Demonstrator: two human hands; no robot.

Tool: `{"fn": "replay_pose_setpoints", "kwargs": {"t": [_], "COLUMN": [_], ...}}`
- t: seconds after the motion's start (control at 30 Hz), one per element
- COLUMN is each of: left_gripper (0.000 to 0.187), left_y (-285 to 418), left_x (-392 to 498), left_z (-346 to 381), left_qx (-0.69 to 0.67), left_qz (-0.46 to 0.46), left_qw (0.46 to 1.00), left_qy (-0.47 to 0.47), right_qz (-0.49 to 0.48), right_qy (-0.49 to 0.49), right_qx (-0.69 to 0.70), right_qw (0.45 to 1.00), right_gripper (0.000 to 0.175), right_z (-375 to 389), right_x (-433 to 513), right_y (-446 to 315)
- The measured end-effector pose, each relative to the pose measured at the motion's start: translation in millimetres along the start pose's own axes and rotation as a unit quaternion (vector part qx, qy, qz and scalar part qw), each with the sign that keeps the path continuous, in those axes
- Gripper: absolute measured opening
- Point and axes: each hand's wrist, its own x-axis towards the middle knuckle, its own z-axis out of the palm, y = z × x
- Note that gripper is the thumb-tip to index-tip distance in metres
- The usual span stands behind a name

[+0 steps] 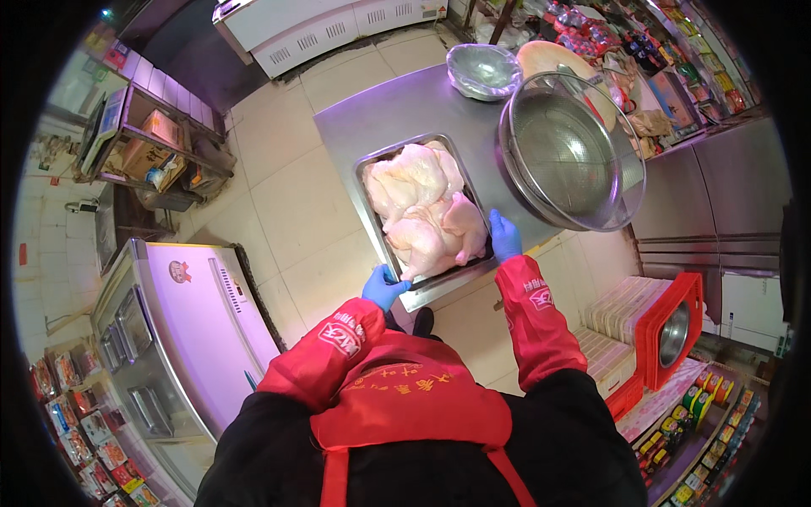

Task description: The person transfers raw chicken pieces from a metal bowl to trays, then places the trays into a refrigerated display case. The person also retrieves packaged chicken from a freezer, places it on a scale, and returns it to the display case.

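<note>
A rectangular metal tray (358,184) rests on the near left part of a stainless steel table (374,114). Raw, pale, plucked poultry (405,174) fills it in two large pieces, with a leg pointing toward the near left corner. My left hand (385,289), in a blue glove, grips the tray's rim at that corner, thumb on top beside the leg end. On the opposite side, my right hand (506,238), also gloved in blue, holds the right rim near the front; its fingers are partly hidden along the edge.
Large wire-mesh strainers (564,152) stand stacked right of the tray. Behind them are a plastic-covered bowl (485,70) and a round board (551,57). A white chest freezer (209,304) flanks me on the left. Stacked crates (614,323) and a red basin (690,329) sit at right.
</note>
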Motion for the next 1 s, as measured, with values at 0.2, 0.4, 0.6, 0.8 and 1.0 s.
{"fn": "replay_pose_setpoints", "kwargs": {"t": [0.2, 0.4, 0.6, 0.8, 1.0], "left_gripper": [0.022, 0.035, 0.040, 0.028, 0.027], "left_y": [10.8, 38.1, 99.1, 186.0, 269.7], "left_x": [18.1, 62.8, 162.0, 271.6, 420.4], "left_z": [-35.3, -115.3, -231.5, -317.2, -389.0], "left_qx": [-0.224, -0.151, 0.007, 0.001, 0.109], "left_qz": [-0.130, -0.081, 0.022, 0.133, 0.205], "left_qw": [0.955, 0.942, 0.923, 0.906, 0.898], "left_qy": [-0.146, -0.289, -0.385, -0.401, -0.374], "right_qz": [0.147, 0.241, 0.279, 0.199, 0.121], "right_qy": [0.006, 0.070, 0.208, 0.183, 0.166], "right_qx": [0.217, 0.391, 0.416, 0.425, 0.486], "right_qw": [0.965, 0.885, 0.840, 0.864, 0.850], "right_gripper": [0.067, 0.083, 0.088, 0.088, 0.047], "right_z": [24.5, 48.7, 114.1, 144.6, 194.4], "right_x": [1.4, -48.4, -61.5, 29.9, 188.3], "right_y": [7.7, -67.7, -180.9, -274.6, -344.3]}}
